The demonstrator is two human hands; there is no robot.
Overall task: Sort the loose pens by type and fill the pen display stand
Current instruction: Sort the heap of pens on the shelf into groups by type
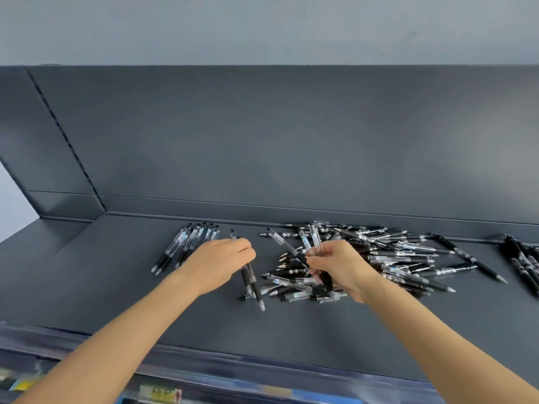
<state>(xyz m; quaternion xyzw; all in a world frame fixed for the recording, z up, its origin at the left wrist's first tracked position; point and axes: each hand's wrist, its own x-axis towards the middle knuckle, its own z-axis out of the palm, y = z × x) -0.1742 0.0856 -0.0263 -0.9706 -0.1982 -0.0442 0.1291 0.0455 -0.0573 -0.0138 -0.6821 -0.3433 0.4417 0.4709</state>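
A dark grey shelf [122,290] held all the pens, with its upright back panel [262,141] rising behind them. The left hand [221,263] was closed around two dark pens [253,282], fingers curled over their barrels, so that their tips pointed toward the front edge and their caps stuck out past the knuckles. Just left of that hand lay a row of clear pens [186,246], side by side and roughly parallel, close to the back of the shelf. The right hand [341,266] pinched a small bunch of clear-barrelled pens [305,242] that fanned upward from its fingertips, and it hovered over the near left part of the loose pile [402,258]. That pile spread across the middle and right of the shelf, a jumble of black and clear pens crossing each other at every angle, reaching back to the foot of the panel. A single black pen [469,258] lay slanted just beside the pile's right edge. Farther right, at the frame's border, another group of dark pens [522,262] lay together, apart from the pile. Along the front lip of the shelf ran a blurred label strip [160,392].
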